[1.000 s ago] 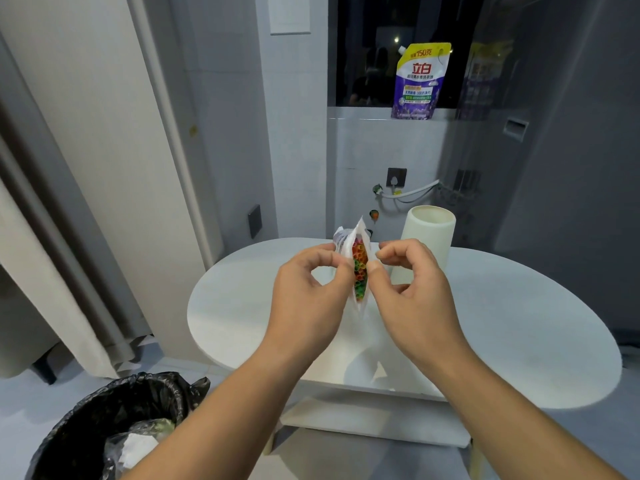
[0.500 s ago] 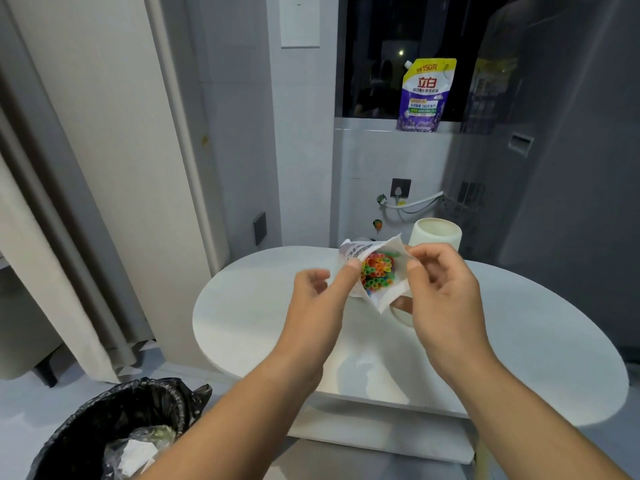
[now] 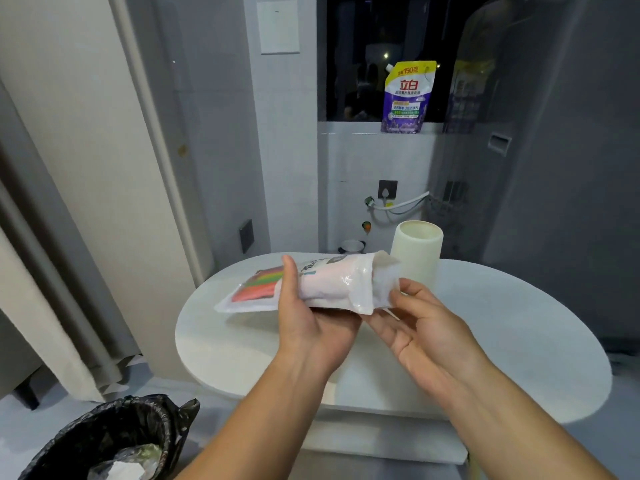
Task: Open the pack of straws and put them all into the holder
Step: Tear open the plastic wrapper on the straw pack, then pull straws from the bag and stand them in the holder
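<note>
The pack of straws (image 3: 332,284), a white plastic pouch with coloured straws showing through its left part, lies sideways above the white oval table (image 3: 512,341). My left hand (image 3: 308,323) grips the pack round its middle, thumb on top. The pack's torn open end points right, toward the cream cylindrical holder (image 3: 417,252), which stands upright at the table's back. My right hand (image 3: 412,327) is palm up beside that open end, its fingertips touching the loose flap. Whether they pinch it is hidden.
A bin with a black liner (image 3: 110,441) stands on the floor at the lower left. A purple detergent pouch (image 3: 407,98) sits on the window ledge behind. A curtain (image 3: 52,271) hangs at the left.
The pack has turned from facing me with its mouth pulled open to lying sideways, mouth to the right. My left hand moved to its middle; my right hand released the edge and dropped palm up.
</note>
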Tool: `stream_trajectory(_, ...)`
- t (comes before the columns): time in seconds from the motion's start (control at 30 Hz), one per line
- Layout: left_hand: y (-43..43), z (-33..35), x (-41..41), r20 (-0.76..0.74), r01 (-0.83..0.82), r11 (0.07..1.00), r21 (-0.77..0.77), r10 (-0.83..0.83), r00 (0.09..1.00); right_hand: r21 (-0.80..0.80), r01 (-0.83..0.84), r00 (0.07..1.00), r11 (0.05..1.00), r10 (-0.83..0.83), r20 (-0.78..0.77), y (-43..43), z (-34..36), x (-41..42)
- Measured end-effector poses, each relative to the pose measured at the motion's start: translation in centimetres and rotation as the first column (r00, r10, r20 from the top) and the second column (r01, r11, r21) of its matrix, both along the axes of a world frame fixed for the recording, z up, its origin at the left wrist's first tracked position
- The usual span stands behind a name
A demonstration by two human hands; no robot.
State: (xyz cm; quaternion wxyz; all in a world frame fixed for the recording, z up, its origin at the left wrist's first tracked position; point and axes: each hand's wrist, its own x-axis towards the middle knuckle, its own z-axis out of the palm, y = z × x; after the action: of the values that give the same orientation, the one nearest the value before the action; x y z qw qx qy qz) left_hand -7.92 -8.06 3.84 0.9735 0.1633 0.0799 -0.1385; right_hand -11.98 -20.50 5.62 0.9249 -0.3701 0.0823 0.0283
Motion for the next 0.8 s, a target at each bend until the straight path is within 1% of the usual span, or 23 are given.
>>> stream_trajectory(0.07, 0.2, 0.3, 0.3, -0.005, -0.073, 0.994, 0.079, 0.073, 0.997, 0.011, -0.02, 0.999, 1.0, 0.021, -0.045, -0.5, -0.4, 0.0)
stream_trajectory(0.1, 0.3, 0.5, 0.3, 0.018, -0.099, 0.987, 0.127, 0.097, 0.995, 0.015, -0.034, 0.998, 0.999, 0.035, -0.058, -0.9, -0.6, 0.0)
stream_trajectory(0.17, 0.3, 0.7, 0.5, 0.085, -0.135, 0.963, 0.234, 0.118, 0.989, 0.019, -0.048, 0.994, 0.999, 0.049, -0.097, -1.5, -1.1, 0.2)
stream_trajectory(0.27, -0.1, 0.7, 1.0, 0.213, -0.191, 0.911, 0.366, 0.117, 0.97, 0.024, -0.024, 0.985, 0.999, 0.028, -0.172, -2.1, -1.9, 0.9)
stream_trajectory(0.43, -1.4, -0.2, 1.5, 0.365, -0.325, 0.798, 0.508, 0.143, 0.92, 0.067, 0.028, 0.966, 0.997, -0.01, -0.258, -2.0, -2.2, 2.2)
stream_trajectory(0.5, -1.9, -0.4, 1.7, 0.406, -0.369, 0.757, 0.539, 0.15, 0.901, 0.086, 0.06, 0.959, 0.994, -0.033, -0.282, -1.8, -2.5, 2.6)
stream_trajectory(0.67, -1.8, -0.8, 2.3, 0.433, -0.417, 0.713, 0.563, 0.174, 0.884, 0.095, 0.108, 0.943, 0.99, -0.072, -0.326, -1.3, -2.9, 3.2)
stream_trajectory(0.8, -0.7, -0.7, 2.3, 0.404, -0.439, 0.71, 0.551, 0.233, 0.884, -0.01, 0.109, 0.942, 0.994, -0.107, -0.317, -0.4, -2.9, 3.2)
